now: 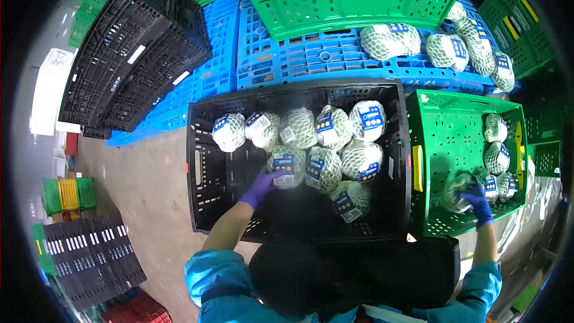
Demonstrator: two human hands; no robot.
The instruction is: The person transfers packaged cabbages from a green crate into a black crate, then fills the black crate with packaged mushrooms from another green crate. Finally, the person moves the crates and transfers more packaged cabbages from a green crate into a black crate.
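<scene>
My left hand (260,188), in a purple glove, grips the left side of a round, pale green piece of net-wrapped produce (286,168) with a blue label. That piece is in the black crate (230,200), among several others like it. Over in the green crate (443,125) on the right, my right hand (478,203), also gloved in purple, is closed around another net-wrapped piece (455,194), slightly blurred. Several more labelled pieces (497,158) lie along that crate's right side. The fingertips of both hands are partly hidden.
Behind the crates, blue pallets (287,63) carry a large green crate (359,6) and several loose net-wrapped pieces (391,42). Black folded crates (128,54) are stacked at the left. More black crates (92,257) stand at the lower left on the concrete floor (149,173).
</scene>
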